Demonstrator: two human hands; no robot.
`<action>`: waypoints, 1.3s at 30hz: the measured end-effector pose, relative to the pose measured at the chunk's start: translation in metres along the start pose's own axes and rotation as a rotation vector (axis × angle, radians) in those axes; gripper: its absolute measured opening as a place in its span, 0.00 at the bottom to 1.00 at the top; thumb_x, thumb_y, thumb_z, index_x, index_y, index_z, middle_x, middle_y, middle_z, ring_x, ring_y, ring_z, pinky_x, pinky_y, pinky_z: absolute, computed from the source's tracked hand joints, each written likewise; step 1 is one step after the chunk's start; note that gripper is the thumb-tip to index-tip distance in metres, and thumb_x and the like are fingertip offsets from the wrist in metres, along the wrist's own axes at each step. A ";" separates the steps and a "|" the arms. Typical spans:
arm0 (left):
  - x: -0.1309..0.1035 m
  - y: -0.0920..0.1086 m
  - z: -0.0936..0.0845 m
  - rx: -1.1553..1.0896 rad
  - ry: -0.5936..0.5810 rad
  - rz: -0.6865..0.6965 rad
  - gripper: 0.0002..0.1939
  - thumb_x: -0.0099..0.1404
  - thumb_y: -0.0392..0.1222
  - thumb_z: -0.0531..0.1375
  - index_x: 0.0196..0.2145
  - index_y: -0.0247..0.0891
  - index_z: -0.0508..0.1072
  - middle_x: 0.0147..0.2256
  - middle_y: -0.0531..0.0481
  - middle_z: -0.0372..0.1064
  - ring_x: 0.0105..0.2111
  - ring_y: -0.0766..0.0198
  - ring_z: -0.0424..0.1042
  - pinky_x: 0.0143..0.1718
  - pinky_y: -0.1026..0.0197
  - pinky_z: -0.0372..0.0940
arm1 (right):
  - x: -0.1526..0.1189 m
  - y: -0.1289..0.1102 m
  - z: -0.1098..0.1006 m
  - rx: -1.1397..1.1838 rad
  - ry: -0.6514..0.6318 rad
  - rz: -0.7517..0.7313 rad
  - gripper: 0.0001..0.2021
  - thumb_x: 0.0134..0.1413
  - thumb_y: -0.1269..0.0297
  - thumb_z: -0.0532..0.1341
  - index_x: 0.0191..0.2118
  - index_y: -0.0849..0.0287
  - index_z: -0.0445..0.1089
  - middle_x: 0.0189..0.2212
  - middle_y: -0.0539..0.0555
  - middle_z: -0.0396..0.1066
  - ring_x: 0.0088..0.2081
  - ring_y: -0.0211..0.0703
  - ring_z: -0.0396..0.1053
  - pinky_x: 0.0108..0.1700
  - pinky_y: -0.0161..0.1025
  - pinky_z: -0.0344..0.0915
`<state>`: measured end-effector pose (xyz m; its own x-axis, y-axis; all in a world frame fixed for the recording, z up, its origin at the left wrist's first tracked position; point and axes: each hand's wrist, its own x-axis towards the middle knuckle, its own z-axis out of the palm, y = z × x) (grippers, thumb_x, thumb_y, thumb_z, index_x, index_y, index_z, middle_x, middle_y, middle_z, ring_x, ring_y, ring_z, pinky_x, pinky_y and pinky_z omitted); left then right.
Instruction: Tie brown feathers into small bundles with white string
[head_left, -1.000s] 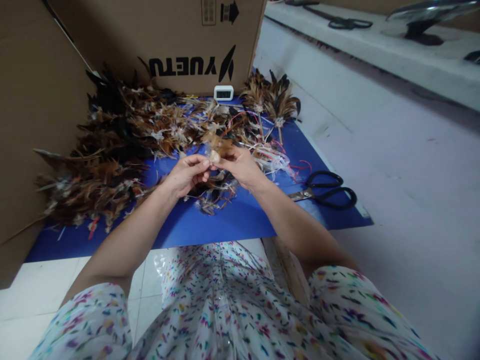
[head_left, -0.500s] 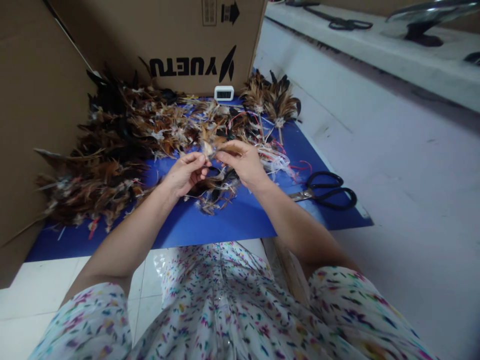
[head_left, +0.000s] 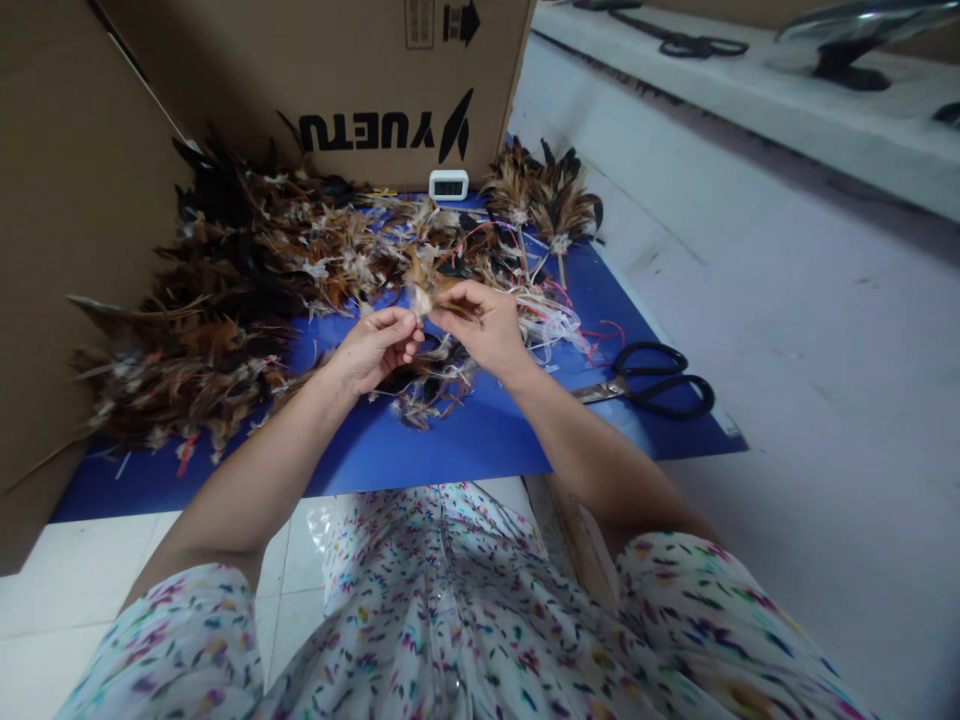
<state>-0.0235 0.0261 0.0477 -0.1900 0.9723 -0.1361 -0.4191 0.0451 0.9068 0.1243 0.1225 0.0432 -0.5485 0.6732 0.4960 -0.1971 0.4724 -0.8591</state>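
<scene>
My left hand [head_left: 384,345] is closed, thumb and forefinger pinching the pale, fluffy base of a small feather bunch [head_left: 420,298]. Opposite it, my right hand [head_left: 484,325] is closed too, with brown feathers between its thumb and fingers at the bunch's right side. Both hands are almost touching, held above the blue board. Under them lie some loose dark and brown feathers [head_left: 427,395]. A large heap of brown and black feathers [head_left: 247,260] spreads behind and to the left.
Black-handled scissors [head_left: 645,382] lie at the blue board's [head_left: 450,460] right side, near white and red ties [head_left: 555,325]. Two feather bundles on sticks [head_left: 559,215] are at the back right. A small white digital clock [head_left: 448,185] stands before a cardboard box [head_left: 225,70].
My right hand has turned slightly, and brown feathers now show between its fingers. My left hand keeps its pinch in nearly the same place.
</scene>
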 end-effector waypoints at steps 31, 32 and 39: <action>0.002 -0.001 -0.006 0.016 -0.038 -0.040 0.23 0.40 0.46 0.79 0.25 0.32 0.72 0.22 0.53 0.72 0.18 0.73 0.67 0.19 0.71 0.63 | 0.002 0.005 -0.005 0.011 -0.102 -0.149 0.15 0.51 0.50 0.70 0.33 0.59 0.76 0.32 0.51 0.78 0.36 0.40 0.75 0.41 0.38 0.73; 0.002 -0.001 -0.006 0.017 -0.036 -0.043 0.23 0.40 0.46 0.79 0.26 0.32 0.73 0.22 0.53 0.72 0.18 0.73 0.67 0.19 0.71 0.63 | 0.002 0.005 -0.005 0.010 -0.108 -0.153 0.15 0.52 0.51 0.70 0.33 0.59 0.76 0.32 0.51 0.78 0.36 0.40 0.75 0.41 0.38 0.73; 0.003 -0.002 -0.008 0.027 -0.045 -0.046 0.22 0.41 0.45 0.78 0.27 0.32 0.73 0.22 0.52 0.72 0.18 0.72 0.67 0.19 0.70 0.63 | 0.003 0.005 -0.008 -0.017 -0.161 -0.238 0.08 0.55 0.59 0.68 0.35 0.59 0.76 0.36 0.52 0.78 0.39 0.40 0.75 0.45 0.39 0.71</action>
<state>-0.0303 0.0269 0.0422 -0.1308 0.9783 -0.1608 -0.4023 0.0959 0.9105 0.1284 0.1311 0.0412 -0.6104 0.4442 0.6558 -0.3230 0.6164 -0.7181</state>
